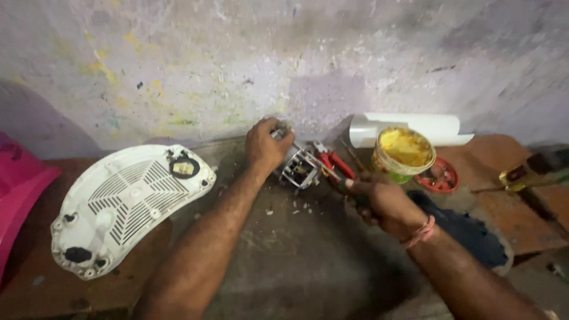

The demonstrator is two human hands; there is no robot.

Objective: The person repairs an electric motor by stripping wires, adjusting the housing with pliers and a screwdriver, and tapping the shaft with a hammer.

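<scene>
My left hand (267, 145) is closed around a small metal part at the top of a grey metal motor block (300, 169) that lies on the floor near the wall. My right hand (382, 201) grips the handle of a thin tool whose shaft (329, 173) points left into the motor block. Red-handled pliers (335, 161) lie just behind the block, between my two hands.
A white vented plastic cover (127, 204) lies at the left, beside a pink plastic piece (18, 189). At the right stand a tub of yellow paste (404, 153), a red lid (440, 175), a white rolled sheet (415, 125), dark blue cloth (468, 228) and a yellow-handled tool (527, 175).
</scene>
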